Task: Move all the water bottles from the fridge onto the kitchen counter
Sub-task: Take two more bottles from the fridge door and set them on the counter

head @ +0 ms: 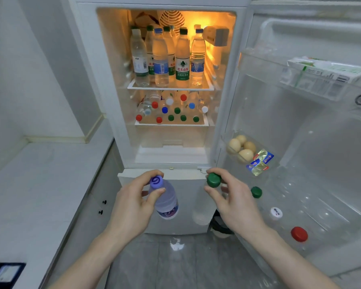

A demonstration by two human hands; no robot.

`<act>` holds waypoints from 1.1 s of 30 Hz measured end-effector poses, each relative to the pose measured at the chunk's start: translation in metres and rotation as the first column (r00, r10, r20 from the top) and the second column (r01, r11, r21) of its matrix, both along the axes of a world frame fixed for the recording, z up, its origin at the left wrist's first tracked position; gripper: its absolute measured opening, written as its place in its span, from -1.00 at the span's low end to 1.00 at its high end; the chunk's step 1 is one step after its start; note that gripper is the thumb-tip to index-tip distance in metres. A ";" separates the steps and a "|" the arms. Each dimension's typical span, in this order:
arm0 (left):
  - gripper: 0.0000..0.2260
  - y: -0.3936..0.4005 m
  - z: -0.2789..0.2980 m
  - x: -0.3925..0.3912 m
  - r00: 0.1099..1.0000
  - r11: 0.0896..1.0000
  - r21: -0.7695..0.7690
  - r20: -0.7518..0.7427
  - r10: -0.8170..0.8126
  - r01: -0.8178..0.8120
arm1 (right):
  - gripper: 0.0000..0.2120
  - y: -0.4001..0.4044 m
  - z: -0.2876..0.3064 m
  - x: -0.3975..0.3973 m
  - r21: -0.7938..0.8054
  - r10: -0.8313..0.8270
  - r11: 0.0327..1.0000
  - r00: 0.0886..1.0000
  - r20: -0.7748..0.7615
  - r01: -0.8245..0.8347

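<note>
The fridge [113, 84] stands open before me. My left hand [131, 207] grips a purple-capped water bottle [165, 201] by its neck in front of the lower fridge door. My right hand [236, 205] holds a green-capped clear bottle [213, 180] by its cap, the body hanging below. Several upright bottles [181, 59] crowd the top shelf, and several more [171, 110] fill the shelf under it, seen by their coloured caps. In the open door's bottom rack stand three bottles: green cap [256, 192], white cap [276, 212], red cap [299, 234].
The white kitchen counter [35, 180] runs along the left, with a dark object [4, 274] at its near corner. The open fridge door [313, 132] on the right carries eggs [241, 148], small packets [261, 162] and a carton [325, 68]. Grey floor lies below.
</note>
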State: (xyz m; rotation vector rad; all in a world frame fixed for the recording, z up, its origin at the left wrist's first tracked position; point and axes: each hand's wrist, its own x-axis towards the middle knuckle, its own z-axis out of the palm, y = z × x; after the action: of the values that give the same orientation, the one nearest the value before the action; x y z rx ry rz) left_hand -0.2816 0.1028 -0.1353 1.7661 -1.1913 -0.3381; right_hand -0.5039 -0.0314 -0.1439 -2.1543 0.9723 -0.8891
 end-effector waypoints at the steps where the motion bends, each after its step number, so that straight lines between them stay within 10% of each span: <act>1: -0.74 0.012 0.001 0.003 1.000 1.000 0.003 -0.009 0.010 -0.010 | -0.68 0.009 0.000 0.007 0.013 0.022 1.000 1.000 0.002 -0.022; 20: -0.75 0.241 -0.015 0.051 0.870 0.860 0.150 0.007 0.493 -0.488 | -0.70 0.138 -0.005 0.160 0.160 0.557 0.822 0.830 -0.023 -0.547; 33: -0.73 0.347 -0.015 0.002 0.401 0.398 0.146 -0.012 0.916 -0.906 | -0.69 0.219 -0.019 0.264 0.169 0.932 0.361 0.353 -0.077 -0.917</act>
State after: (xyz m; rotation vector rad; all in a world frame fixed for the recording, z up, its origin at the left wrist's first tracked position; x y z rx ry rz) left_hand -0.2800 0.4502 -0.1505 2.1979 0.0411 0.2021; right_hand -0.2403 0.1877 -0.1631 -2.1936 -0.2875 -0.0548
